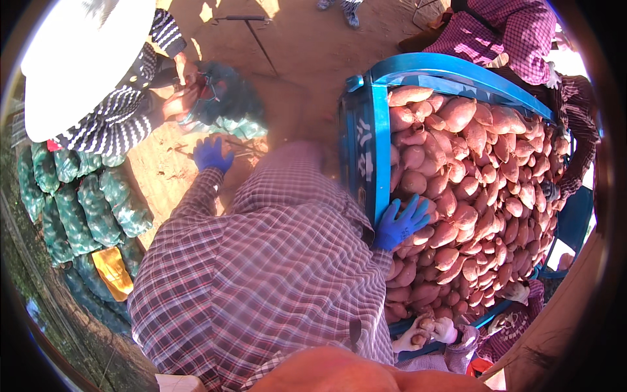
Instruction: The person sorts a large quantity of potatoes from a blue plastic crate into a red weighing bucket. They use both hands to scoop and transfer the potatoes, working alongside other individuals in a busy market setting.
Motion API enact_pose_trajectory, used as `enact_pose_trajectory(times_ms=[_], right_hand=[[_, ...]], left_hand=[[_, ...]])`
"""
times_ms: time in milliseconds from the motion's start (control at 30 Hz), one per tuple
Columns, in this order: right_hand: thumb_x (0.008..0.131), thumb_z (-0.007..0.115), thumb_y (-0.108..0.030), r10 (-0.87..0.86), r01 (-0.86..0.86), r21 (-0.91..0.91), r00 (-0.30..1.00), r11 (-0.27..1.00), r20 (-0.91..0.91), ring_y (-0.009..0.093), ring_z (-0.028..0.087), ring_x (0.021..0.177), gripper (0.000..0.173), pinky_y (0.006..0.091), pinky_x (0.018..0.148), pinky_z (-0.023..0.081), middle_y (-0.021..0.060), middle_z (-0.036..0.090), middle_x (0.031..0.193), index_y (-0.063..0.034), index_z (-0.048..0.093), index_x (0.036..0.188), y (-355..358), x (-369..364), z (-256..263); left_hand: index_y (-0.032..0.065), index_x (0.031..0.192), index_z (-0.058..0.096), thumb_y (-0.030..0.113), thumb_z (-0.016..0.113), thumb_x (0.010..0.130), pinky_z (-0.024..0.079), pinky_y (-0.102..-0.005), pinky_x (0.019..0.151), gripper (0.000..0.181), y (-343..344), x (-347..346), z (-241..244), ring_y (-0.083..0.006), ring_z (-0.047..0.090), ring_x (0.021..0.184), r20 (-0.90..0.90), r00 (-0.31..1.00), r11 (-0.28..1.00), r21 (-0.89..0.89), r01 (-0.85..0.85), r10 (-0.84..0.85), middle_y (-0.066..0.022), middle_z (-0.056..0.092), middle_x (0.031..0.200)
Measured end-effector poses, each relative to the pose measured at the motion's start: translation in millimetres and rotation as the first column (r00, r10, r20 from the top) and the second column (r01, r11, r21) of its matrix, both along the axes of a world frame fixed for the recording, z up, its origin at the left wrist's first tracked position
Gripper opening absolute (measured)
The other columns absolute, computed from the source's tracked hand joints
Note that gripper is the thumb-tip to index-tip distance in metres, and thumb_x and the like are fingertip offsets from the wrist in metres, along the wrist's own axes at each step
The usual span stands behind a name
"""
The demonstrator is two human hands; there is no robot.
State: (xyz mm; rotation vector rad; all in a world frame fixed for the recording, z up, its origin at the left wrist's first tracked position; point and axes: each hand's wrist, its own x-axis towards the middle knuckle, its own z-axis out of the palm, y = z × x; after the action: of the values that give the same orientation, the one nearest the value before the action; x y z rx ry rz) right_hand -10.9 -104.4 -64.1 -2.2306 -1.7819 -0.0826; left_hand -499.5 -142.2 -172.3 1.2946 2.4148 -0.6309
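My left hand [213,154], in a blue glove, is spread above the ground left of my plaid shirt, with nothing in it. My right hand [401,223], gloved too, has its fingers apart and lies over the rim of a blue metal cargo bed [381,147], against the heap of sweet potatoes [455,196]. Nothing is gripped in it. Beyond my left hand, a person in a white hat [78,63] handles a green mesh sack [230,93] with bare hands.
Filled green mesh sacks [88,210] lie at the left, with a yellow packet [112,272] on them. A metal stand [247,19] is on the ground ahead. Several people stand around the cargo bed; white-gloved hands [426,330] hold sweet potatoes at its near side.
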Motion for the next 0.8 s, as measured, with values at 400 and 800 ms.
enact_pose_trajectory(times_ms=[400, 800], right_hand=[[0.092, 0.061, -0.03, 0.002, -0.005, 0.047, 0.998, 0.999, 0.055, 0.05, 0.029, 0.135, 0.05, 0.0588, 0.112, 0.025, 0.0201, 0.04, 0.148, -0.0053, 0.053, 0.134, 10.1, -11.1, -16.5], [0.09, 0.063, -0.03, 0.021, -0.036, 0.116, 0.992, 0.993, 0.125, 0.042, 0.04, 0.126, 0.048, 0.0528, 0.107, 0.032, 0.0195, 0.045, 0.144, -0.0042, 0.057, 0.13, 6.9, -2.6, -30.4]], left_hand=[[0.0265, 0.133, 0.058, 0.07, 0.056, 0.081, 0.018, -0.0577, 0.116, 0.068, -1.3, -22.2, -44.9, -0.0266, 0.045, 0.131, 0.124, 0.987, 0.968, 0.241, 0.07, -0.102, -0.0001, 0.06, 0.133], [0.0263, 0.134, 0.058, 0.07, 0.053, 0.083, 0.015, -0.0619, 0.115, 0.067, -8.6, -17.0, -33.8, -0.0307, 0.041, 0.134, 0.102, 0.969, 0.938, 0.293, 0.185, -0.223, 0.0012, 0.059, 0.133]])
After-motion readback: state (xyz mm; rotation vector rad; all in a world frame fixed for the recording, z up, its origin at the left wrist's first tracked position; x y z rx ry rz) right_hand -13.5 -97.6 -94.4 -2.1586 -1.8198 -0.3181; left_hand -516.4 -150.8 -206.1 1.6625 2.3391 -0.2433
